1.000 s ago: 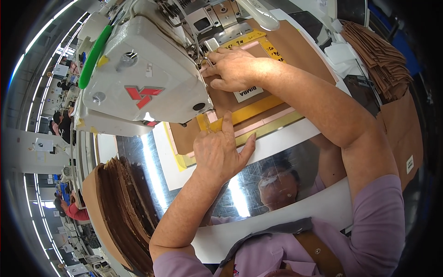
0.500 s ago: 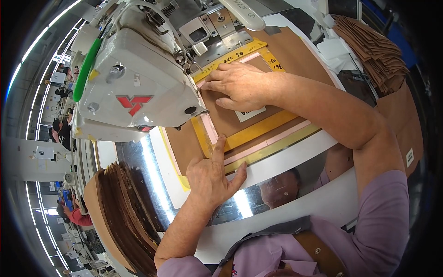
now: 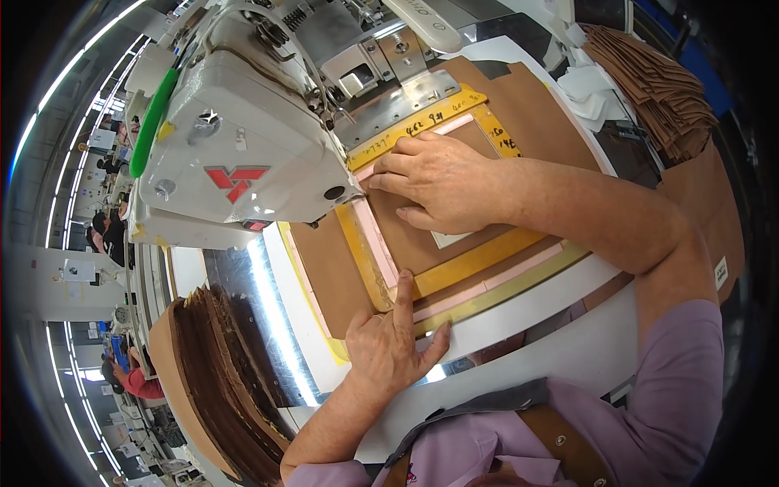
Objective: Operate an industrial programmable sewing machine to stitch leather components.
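Observation:
A brown sheet (image 3: pixel 316 243), maybe leather, lies on a white backing under a sewing machine head (image 3: pixel 219 154). Pressed on top is a yellow frame (image 3: pixel 475 261) with handwritten marks, and pink strips (image 3: pixel 373 235) show along its inner edge. My left hand (image 3: pixel 385 345) touches the near left corner of the frame with its index finger stretched out and its thumb apart; it holds nothing. Over the inner brown panel (image 3: pixel 414 247), my right hand (image 3: pixel 442 187) rests palm down, fingers spread near the needle area. It partly covers a pale label (image 3: pixel 450 240).
A stack of brown pieces (image 3: pixel 211 373) stands left of the shiny metal bed (image 3: pixel 272 325). Another pile of brown pieces (image 3: pixel 649 89) sits at the far right beside crumpled white material (image 3: pixel 586 93). A green handle (image 3: pixel 154 122) is on the machine's left side.
The frame, brown sheet and white backing have slid toward me and slightly right. Both my hands have moved along with them, and the metal plate at the back has followed.

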Demonstrator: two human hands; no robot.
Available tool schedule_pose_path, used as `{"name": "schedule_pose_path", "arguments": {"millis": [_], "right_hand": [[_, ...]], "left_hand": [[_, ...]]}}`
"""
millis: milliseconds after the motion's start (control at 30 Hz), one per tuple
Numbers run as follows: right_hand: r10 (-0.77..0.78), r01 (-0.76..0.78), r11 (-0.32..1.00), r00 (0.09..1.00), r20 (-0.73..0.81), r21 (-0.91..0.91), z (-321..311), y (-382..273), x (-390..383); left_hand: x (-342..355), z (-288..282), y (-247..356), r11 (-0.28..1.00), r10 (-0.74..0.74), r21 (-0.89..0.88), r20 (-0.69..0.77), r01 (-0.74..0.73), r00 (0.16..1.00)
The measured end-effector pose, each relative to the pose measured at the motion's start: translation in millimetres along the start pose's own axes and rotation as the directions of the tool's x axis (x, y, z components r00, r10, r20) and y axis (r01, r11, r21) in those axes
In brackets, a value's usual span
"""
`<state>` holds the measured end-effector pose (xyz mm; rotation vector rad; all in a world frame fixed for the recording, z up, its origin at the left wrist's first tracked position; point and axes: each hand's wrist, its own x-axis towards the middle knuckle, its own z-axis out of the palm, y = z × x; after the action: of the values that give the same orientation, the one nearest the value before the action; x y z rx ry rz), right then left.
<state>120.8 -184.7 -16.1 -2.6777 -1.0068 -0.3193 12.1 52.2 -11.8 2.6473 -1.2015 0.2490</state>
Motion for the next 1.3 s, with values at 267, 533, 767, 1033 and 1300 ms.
{"name": "schedule_pose_path", "arguments": {"millis": [267, 533, 767, 1033, 1300], "right_hand": [[-0.058, 0.058, 0.998, 0.998, -0.011, -0.012, 0, -12, -14], [-0.047, 0.046, 0.998, 0.999, -0.02, -0.047, 2, -18, -22], [0.055, -0.051, 0.99, 0.998, 0.029, -0.134, -21, -21, -49], [0.243, -0.205, 0.926, 0.966, 0.084, -0.318, -32, -13, -77], [0.206, -0.159, 0.909, 0.975, 0.084, -0.386, -32, -10, -79]], "left_hand": [[-14, -8, 14, 0.999, -0.032, -0.015, 0.086, 0.033, 0.996], [15, -21, -14, 0.999, 0.031, 0.017, 0.064, -0.032, 0.997], [62, 5, -47, 1.0, 0.002, 0.015, -0.001, -0.002, 1.0], [71, 5, -44, 1.0, 0.01, 0.009, 0.022, -0.011, 1.0], [74, 0, -40, 0.992, 0.018, 0.12, 0.098, -0.03, 0.995]]}}
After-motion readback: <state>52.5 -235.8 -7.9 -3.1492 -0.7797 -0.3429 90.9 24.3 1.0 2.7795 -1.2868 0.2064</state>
